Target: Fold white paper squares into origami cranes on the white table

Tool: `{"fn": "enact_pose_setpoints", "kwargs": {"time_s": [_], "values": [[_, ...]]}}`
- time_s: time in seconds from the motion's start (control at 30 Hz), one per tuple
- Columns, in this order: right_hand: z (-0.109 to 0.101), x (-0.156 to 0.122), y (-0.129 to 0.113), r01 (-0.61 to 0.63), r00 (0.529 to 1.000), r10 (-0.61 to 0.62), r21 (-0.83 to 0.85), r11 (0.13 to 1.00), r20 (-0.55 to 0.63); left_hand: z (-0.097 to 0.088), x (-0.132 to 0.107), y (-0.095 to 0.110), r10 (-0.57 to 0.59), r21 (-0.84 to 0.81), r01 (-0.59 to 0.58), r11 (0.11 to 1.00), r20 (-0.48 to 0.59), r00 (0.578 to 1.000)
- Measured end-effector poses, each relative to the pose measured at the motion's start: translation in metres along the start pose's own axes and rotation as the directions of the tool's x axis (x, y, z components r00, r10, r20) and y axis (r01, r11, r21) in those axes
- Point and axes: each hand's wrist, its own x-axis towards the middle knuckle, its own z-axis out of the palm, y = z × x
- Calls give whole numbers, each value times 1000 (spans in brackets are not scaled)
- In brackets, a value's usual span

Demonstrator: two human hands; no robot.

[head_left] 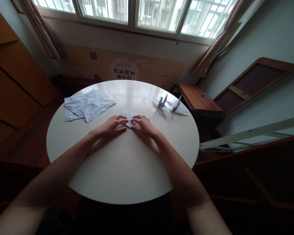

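Note:
A small folded sheet of paper (pixel 128 113), pale with a diamond-like outline, lies on the white round table (pixel 117 169). My left hand (pixel 112 125) grips its left side, thumb and fingers closed at the edge. From the opposite side my right hand (pixel 144 125) pinches the right edge. The fingertips of both hands nearly meet over the paper and hide its side corners. To the left lies a pile of creased, unfolded paper sheets (pixel 88 103). Two folded paper cranes, one crane (pixel 162 102) beside another crane (pixel 177 106), stand at the right.
Behind the table are a wall with a printed cardboard panel (pixel 147 67) and a barred window (pixel 159 14). A wooden side table (pixel 198 96) stands at the back right. An orange-brown cabinet (pixel 17 81) is on the left. The round table's near edge curves close to my body.

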Motion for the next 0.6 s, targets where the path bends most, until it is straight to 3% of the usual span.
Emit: {"fn": "enact_pose_setpoints", "kwargs": {"time_s": [0.6], "values": [[0,0,0,-2,1000,2,-1,1000,3,0,0,0,2,1,-2,1000,-4,1000]]}}
